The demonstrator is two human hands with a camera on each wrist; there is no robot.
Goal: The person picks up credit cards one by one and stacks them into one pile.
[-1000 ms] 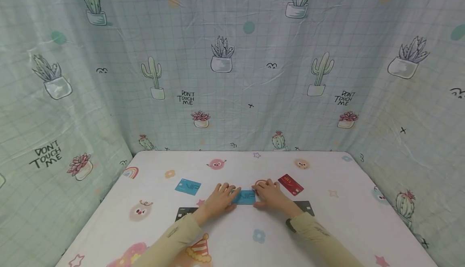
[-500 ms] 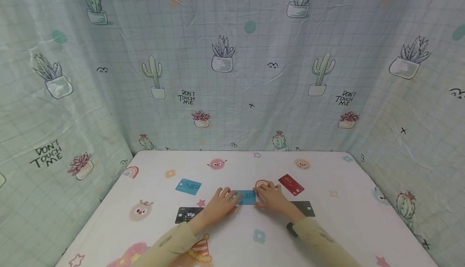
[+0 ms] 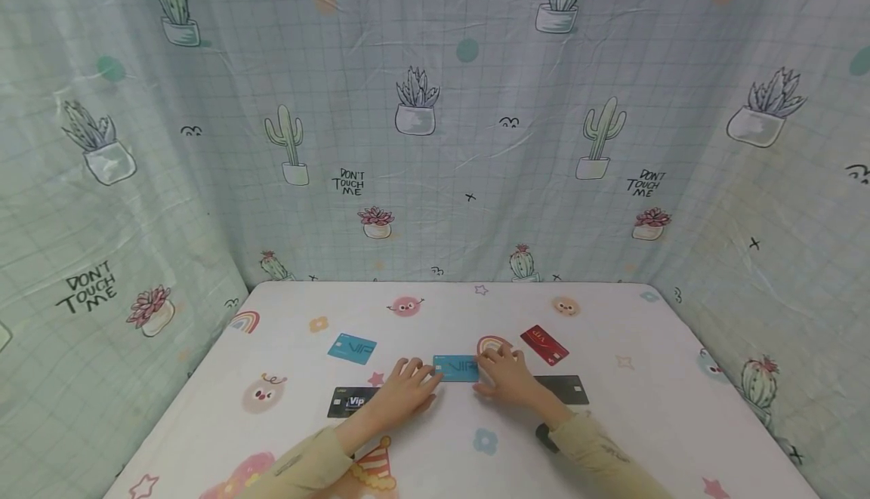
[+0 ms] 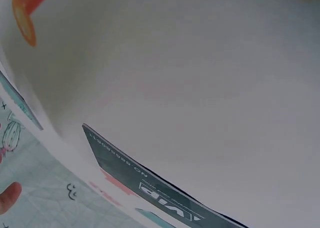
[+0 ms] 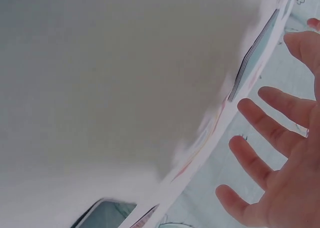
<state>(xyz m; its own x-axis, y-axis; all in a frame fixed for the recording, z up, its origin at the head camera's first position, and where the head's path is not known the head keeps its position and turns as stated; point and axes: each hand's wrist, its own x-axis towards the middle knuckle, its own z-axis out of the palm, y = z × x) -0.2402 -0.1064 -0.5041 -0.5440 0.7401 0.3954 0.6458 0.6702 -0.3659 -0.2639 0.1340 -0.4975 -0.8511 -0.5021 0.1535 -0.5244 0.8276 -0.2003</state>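
Note:
A blue VIP card (image 3: pixel 454 368) lies flat at the middle of the table; the right wrist view shows layered edges, like a small stack of cards (image 5: pixel 254 55). My left hand (image 3: pixel 406 391) hovers at its left end, fingers loosely bent and holding nothing. At the right end, my right hand (image 3: pixel 506 380) has its fingertips by the card's edge. Spread, fairly straight fingers (image 5: pixel 272 120) of that hand show in the right wrist view, with no card between them. Whether they touch the stack I cannot tell. The left wrist view catches only one left fingertip (image 4: pixel 10 198).
Another blue card (image 3: pixel 352 349) lies back left, a red card (image 3: pixel 544 345) back right. Black cards sit beside each forearm: the left black card (image 3: pixel 345 402) and the right black card (image 3: pixel 566 389). A patterned curtain (image 3: pixel 469 144) surrounds the white printed table (image 3: pixel 598 318).
My left hand has drawn back left and toward me, off the blue card, uncovering its left end. The right hand has barely moved, staying at the right end.

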